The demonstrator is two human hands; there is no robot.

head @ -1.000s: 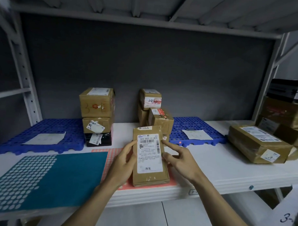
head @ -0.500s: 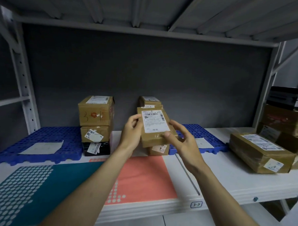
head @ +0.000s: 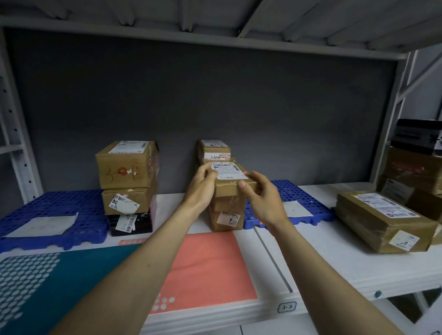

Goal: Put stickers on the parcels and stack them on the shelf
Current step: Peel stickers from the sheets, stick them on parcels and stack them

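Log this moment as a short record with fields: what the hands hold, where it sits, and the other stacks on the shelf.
held parcel: brown box with a white label
left hand: grips the box's left side
right hand: grips its right front corner, thumb on the front face
position: on or just above the middle stack; contact not clear
left stack: two brown boxes on a dark one
right pile: flat brown parcels
shelf: white, tagged 3-2

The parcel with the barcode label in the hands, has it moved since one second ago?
Yes. The parcel went from the pink mat up and back onto the middle stack, held by the left hand and right hand.
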